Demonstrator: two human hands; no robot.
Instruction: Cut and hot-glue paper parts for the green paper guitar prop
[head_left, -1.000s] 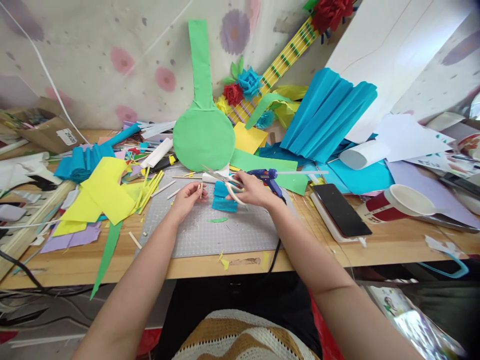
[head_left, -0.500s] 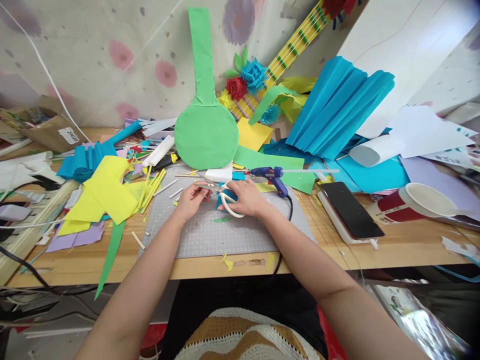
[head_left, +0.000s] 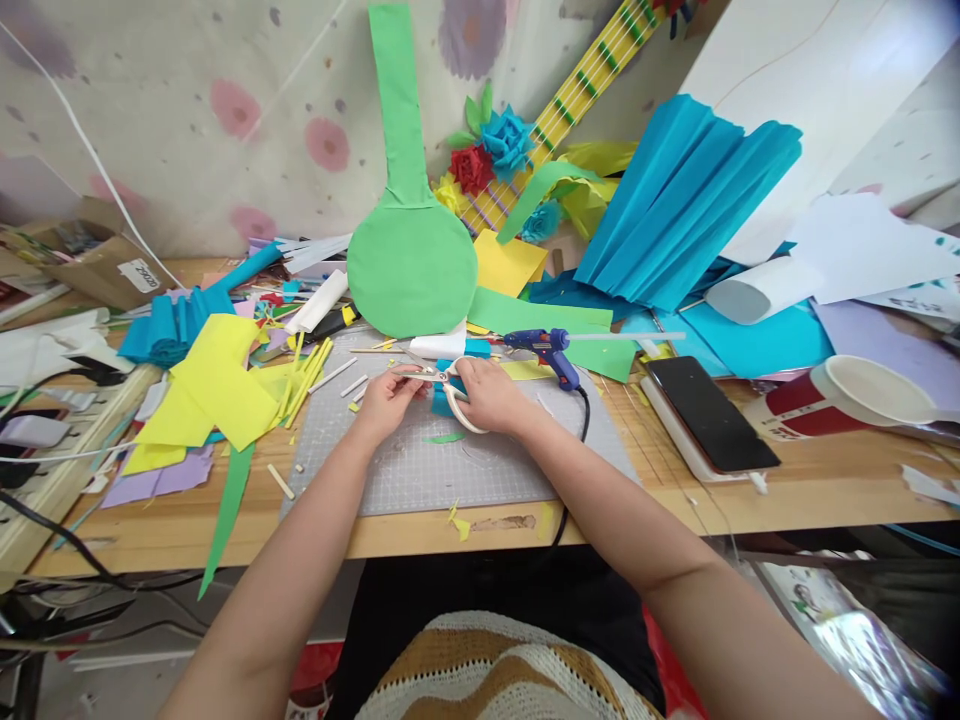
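Over the grey cutting mat (head_left: 405, 478), my right hand (head_left: 491, 393) grips a pair of white-handled scissors (head_left: 466, 412), their blades pointing left. My left hand (head_left: 386, 402) is at the blade end, thumb and fingers pinched together; whatever they hold is too small to make out. Blue paper (head_left: 441, 403) shows beneath the scissors between both hands. On the mat just below lies a green scrap (head_left: 445, 438). A blue hot glue gun (head_left: 546, 350) rests beyond my right hand, a glue stick jutting from its back.
A green banjo-shaped cutout (head_left: 411, 265) leans at the back beside paper flowers (head_left: 506, 140). Yellow paper (head_left: 214, 375) and strips lie left. A phone (head_left: 711, 412) and a paper cup (head_left: 817, 400) stand right, near pleated blue paper (head_left: 690, 210). The glue gun's cord (head_left: 583, 430) runs over the front edge.
The scissors' blades and handles look closer together than before. Both hands stay in nearly the same place, and the view has shifted slightly.
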